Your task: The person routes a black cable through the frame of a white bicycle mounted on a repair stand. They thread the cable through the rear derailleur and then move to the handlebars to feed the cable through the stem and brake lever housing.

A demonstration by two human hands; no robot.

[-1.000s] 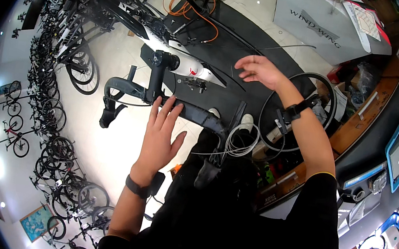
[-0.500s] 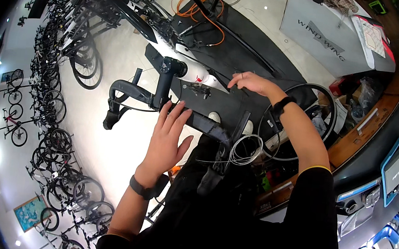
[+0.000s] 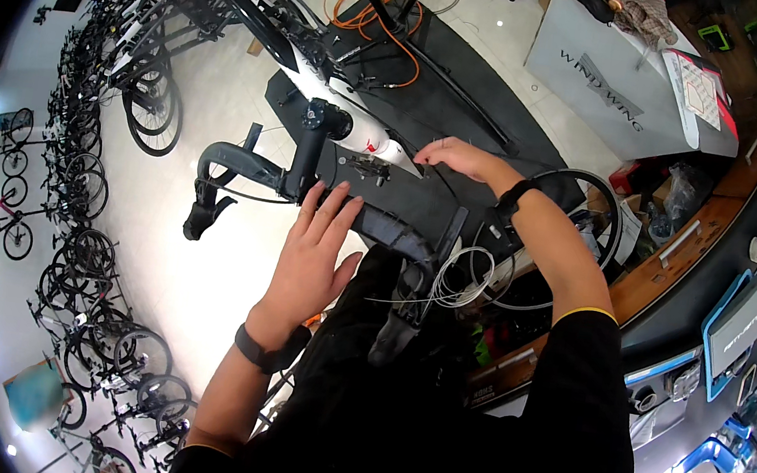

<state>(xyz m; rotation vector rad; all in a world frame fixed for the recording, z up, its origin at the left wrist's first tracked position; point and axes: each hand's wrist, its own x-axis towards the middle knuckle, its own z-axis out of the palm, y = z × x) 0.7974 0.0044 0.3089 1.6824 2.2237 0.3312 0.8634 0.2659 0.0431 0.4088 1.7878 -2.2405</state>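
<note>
A white and black bicycle frame (image 3: pixel 374 135) points toward me, with a black stem (image 3: pixel 309 157) and drop handlebar (image 3: pixel 255 167) at its near end. My left hand (image 3: pixel 312 252) lies flat across the top of the handlebar, right of the stem, fingers spread. Beside the frame's white front part, my right hand (image 3: pixel 459 158) has its fingers pinched on a thin black cable (image 3: pixel 443 183); the fingertips partly hide it. A loose coil of pale thin cable (image 3: pixel 464 296) hangs at the bar's right drop. Black brake levers (image 3: pixel 199 217) sit on the bar ends.
Under the bicycle lies a dark mat (image 3: pixel 499 180) with orange hose (image 3: pixel 360 19) and stand legs (image 3: pixel 457 95). A loose wheel (image 3: pixel 614 229) leans by the wooden-fronted counter (image 3: pixel 669 256) at right. Rows of bicycles (image 3: pixel 86 153) line the left. A grey box (image 3: pixel 596 79) stands far right.
The whole view has shifted slightly. My right hand has moved a little left, staying beside the white frame. My left hand remains on the handlebar. The white shoes beneath the bar are now out of sight.
</note>
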